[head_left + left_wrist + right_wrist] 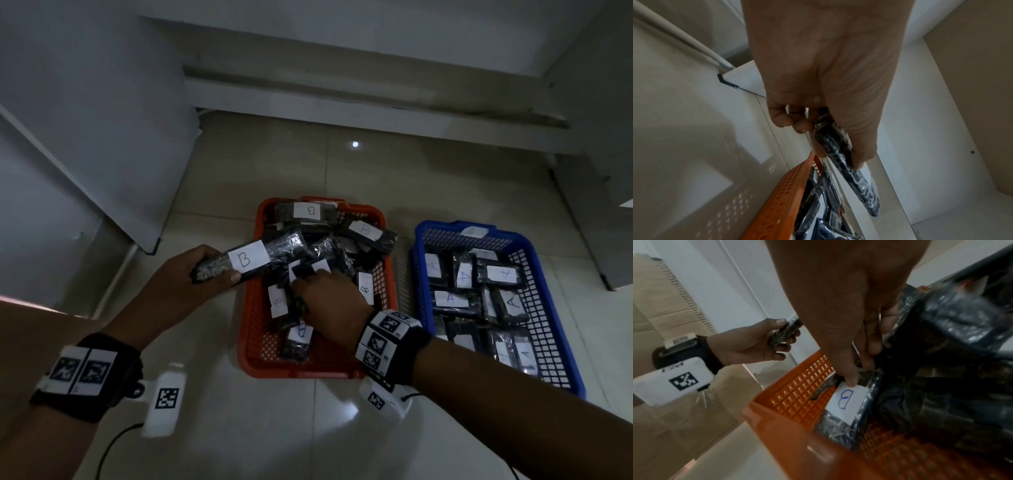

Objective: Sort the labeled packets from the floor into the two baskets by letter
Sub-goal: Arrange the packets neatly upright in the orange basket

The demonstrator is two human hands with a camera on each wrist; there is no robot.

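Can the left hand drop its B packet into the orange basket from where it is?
Probably yes. The left hand grips the B packet right at the orange basket rim, with its far end over the open top.

B basket [251, 329] left of A basket [568, 356]; packets [448, 299] inside both.

Your left hand [191, 274] holds a dark packet [253, 258] whose white label reads "B". In the orange basket [250, 342], you can read "B" on several packet labels: one at the far end [311, 210], one at the right wall [365, 288], one near the front [301, 331]. The right wrist view shows a blue handwritten "B" label [846, 400] under your right hand's fingertip. In the blue basket [548, 308], packet labels read "A" [450, 298], [463, 275]. The wristband markers carry patterns only, no readable text.
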